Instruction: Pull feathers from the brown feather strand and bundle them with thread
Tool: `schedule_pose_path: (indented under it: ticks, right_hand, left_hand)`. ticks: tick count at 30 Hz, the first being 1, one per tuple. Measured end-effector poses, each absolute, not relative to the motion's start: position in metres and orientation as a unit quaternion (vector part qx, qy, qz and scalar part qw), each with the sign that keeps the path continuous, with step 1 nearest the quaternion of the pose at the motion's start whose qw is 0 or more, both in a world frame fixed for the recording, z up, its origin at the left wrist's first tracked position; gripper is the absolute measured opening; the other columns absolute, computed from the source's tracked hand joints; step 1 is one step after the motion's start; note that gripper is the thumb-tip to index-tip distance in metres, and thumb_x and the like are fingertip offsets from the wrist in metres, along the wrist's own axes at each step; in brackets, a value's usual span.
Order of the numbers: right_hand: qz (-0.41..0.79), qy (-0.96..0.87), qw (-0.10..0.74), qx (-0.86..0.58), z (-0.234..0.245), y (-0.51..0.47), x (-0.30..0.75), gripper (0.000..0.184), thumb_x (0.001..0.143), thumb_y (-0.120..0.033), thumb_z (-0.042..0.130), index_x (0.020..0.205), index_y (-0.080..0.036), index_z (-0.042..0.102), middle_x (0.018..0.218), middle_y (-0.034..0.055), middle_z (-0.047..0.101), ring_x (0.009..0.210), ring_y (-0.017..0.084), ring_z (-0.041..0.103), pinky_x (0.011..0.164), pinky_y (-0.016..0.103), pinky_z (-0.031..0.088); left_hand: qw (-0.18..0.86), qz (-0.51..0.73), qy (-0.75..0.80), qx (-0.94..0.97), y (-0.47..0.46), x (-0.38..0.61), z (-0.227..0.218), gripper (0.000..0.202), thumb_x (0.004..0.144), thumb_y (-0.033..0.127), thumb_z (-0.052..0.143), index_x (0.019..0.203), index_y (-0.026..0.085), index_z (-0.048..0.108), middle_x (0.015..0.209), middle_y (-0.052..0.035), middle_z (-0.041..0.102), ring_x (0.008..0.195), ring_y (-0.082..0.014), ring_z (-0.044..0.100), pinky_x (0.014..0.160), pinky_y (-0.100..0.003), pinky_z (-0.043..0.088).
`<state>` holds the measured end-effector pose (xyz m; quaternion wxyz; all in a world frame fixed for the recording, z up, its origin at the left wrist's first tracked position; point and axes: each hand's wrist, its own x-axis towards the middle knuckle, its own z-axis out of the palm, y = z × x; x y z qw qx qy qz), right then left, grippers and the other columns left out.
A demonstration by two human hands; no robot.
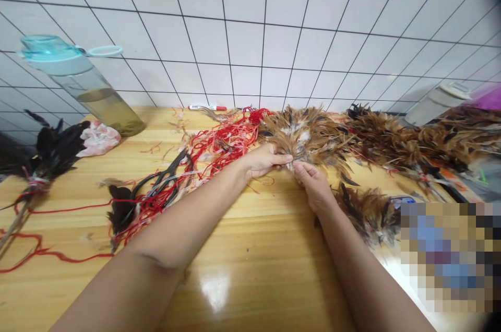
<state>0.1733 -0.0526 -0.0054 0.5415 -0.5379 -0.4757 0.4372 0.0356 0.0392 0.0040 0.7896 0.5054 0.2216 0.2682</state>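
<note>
My left hand (pixel 268 161) is closed, thumb pressed against the fingers, on the pale base of some brown feathers (pixel 291 146). Almost touching it, my right hand (pixel 313 181) pinches at the same whitish quill ends. Exactly how many feathers sit between the fingertips is hidden. Behind both hands spreads a large brown feather bunch (pixel 324 131). To the left of my left hand lies a tangle of red string (pixel 223 146), with black-handled scissors (pixel 166 178) partly under it. A smaller feather bunch (pixel 370 212) rests beside my right forearm.
A teal-lidded water bottle (pixel 92 86) stands at the back left near a crumpled plastic bag (pixel 100 137). Black feathers (pixel 57 149) are tied to a stick at far left. A marker (pixel 207 108) lies by the tiled wall. More brown feathers (pixel 422 133) and a pale container (pixel 438 103) occupy the right.
</note>
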Motion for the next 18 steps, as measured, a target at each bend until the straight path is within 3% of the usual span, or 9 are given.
schedule_pose_path:
  ticks: [5, 11, 14, 18]
  right_hand:
    - [0.428, -0.522, 0.494, -0.548, -0.006, -0.051, 0.174, 0.037, 0.069, -0.055, 0.065, 0.069, -0.019, 0.067, 0.066, 0.0022, 0.062, 0.071, 0.017, 0.056, 0.066, 0.029, 0.043]
    - [0.382, -0.525, 0.499, -0.574, -0.015, -0.050, 0.174, 0.033, 0.077, -0.050, 0.056, 0.064, -0.020, 0.060, 0.052, -0.0021, 0.044, 0.062, 0.015, 0.047, 0.058, 0.027, 0.037]
    - [0.365, -0.535, 0.492, -0.582, -0.019, -0.049, 0.176, 0.031, 0.077, -0.047, 0.054, 0.061, -0.020, 0.053, 0.054, -0.0026, 0.042, 0.059, 0.014, 0.042, 0.057, 0.026, 0.035]
    - [0.352, -0.543, 0.485, -0.587, -0.021, -0.048, 0.178, 0.031, 0.077, -0.046, 0.051, 0.060, -0.021, 0.048, 0.057, -0.0017, 0.044, 0.059, 0.013, 0.039, 0.056, 0.025, 0.032]
  left_hand:
    - [0.774, 0.263, 0.195, 0.542, 0.035, 0.038, 0.005, 0.040, 0.057, 0.038, 0.083, 0.069, 0.008, 0.060, 0.062, 0.0000, 0.057, 0.056, -0.0072, 0.050, 0.058, -0.023, 0.036]
    - [0.736, 0.250, 0.186, 0.601, 0.032, 0.039, 0.005, 0.037, 0.067, 0.042, 0.076, 0.066, 0.009, 0.058, 0.058, -0.0004, 0.057, 0.056, -0.0087, 0.053, 0.061, -0.024, 0.039]
    - [0.742, 0.248, 0.183, 0.596, 0.032, 0.039, 0.005, 0.035, 0.066, 0.039, 0.078, 0.071, 0.008, 0.062, 0.064, -0.0032, 0.062, 0.060, -0.0094, 0.056, 0.061, -0.023, 0.039]
    - [0.768, 0.229, 0.178, 0.570, 0.032, 0.037, 0.002, 0.036, 0.058, 0.031, 0.083, 0.080, 0.007, 0.066, 0.075, -0.0067, 0.067, 0.072, -0.0133, 0.062, 0.074, -0.028, 0.047]
